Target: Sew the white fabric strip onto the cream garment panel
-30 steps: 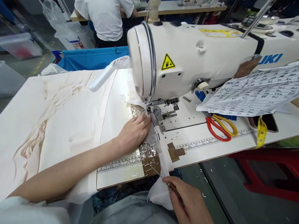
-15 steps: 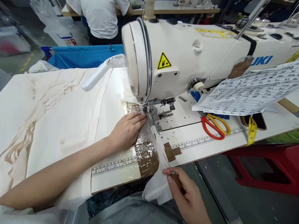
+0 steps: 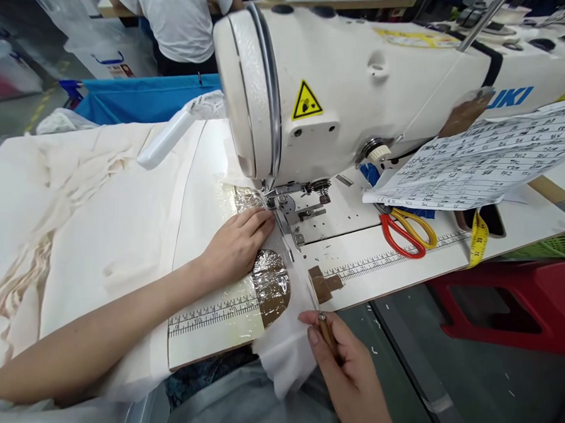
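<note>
My left hand (image 3: 238,244) lies flat on the table just before the needle area, its fingers stretched over the white fabric (image 3: 287,354). That thin, sheer piece runs from the presser foot (image 3: 276,202) down over the table's front edge. Below and to the right, my right hand (image 3: 345,372) is closed around the wooden handle of an awl (image 3: 327,332). The awl's thin metal shaft points up along the fabric's right edge, and the fingertips are at the cloth. The white sewing machine (image 3: 336,82) stands above both hands.
Cream fabric (image 3: 97,208) is spread over the left of the table, with a white-handled tool (image 3: 165,139) on it. Red and yellow-handled scissors (image 3: 407,234), a tape measure (image 3: 479,237) and a written sheet (image 3: 484,165) are at right. A person (image 3: 172,16) sits behind.
The fabric's lower end has shifted left and hangs lower over the edge. My right hand, with the awl, has moved slightly left. My left hand stays by the needle; the camera view has shifted.
</note>
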